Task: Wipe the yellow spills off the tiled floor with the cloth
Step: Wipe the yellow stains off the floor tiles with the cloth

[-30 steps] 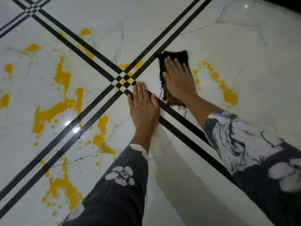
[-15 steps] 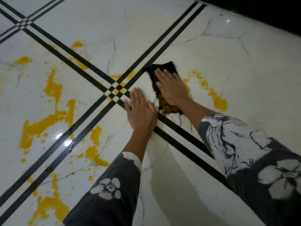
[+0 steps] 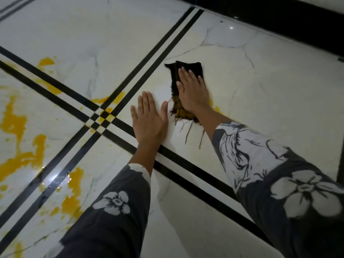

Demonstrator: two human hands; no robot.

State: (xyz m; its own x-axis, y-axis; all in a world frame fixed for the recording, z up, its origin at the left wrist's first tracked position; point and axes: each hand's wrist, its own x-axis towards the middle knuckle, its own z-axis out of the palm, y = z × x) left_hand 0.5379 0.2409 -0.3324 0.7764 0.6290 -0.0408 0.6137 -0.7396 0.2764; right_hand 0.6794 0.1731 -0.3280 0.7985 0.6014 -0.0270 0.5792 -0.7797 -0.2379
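Step in hand: wiping, on the tile right of the stripe crossing. Right hand point(image 3: 192, 92) lies flat on the cloth point(image 3: 188, 67), fingers straight and close together, pressing it to the floor point(image 3: 279, 81); no pinch or curl visible. The cloth is dark at its far end and stained yellow at the end under the wrist, with loose threads trailing toward the person. Left hand point(image 3: 149, 120) rests flat on bare tile just beside the cloth, fingers together, thumb held out to the side; it looks like a prop for body weight. A small yellow trace point(image 3: 216, 108) shows at the cloth's right edge by the wrist. Judgement: this tile is nearly done, but the task is far from it. Heavy spills point(image 3: 14, 123) cover the tiles toward the left edge of the floor, and smaller patches point(image 3: 104, 99) sit at the crossing of the black stripes point(image 3: 149, 58). The next move calls for carrying the cloth leftward over the crossing; the propping left hand lies in that path and would have to shift first. A dark skirting point(image 3: 279, 15) runs along the floor's far edge.
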